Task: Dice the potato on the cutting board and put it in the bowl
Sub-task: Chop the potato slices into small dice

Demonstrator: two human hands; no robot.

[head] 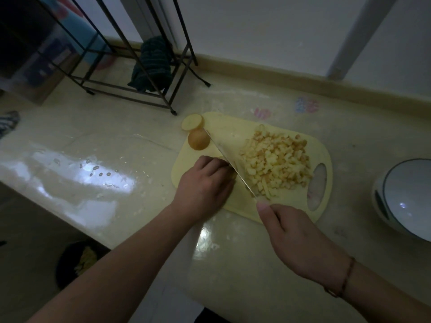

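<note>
A pale yellow cutting board (235,134) lies on the counter. A heap of diced potato (277,162) covers its right half. A potato end piece (198,139) and a round slice (192,122) sit at its far left corner. My left hand (205,183) presses down on a potato piece that it mostly hides, fingers curled against the blade. My right hand (300,241) grips the handle of a knife (229,163), whose blade runs diagonally across the board between my left hand and the heap. A white bowl (382,183) with a dark rim stands at the right edge.
A black wire rack (130,89) with a dark striped cloth (152,64) stands at the back left. The counter left of the board is wet and shiny. A dark bin (77,262) with peels sits below the counter's front edge.
</note>
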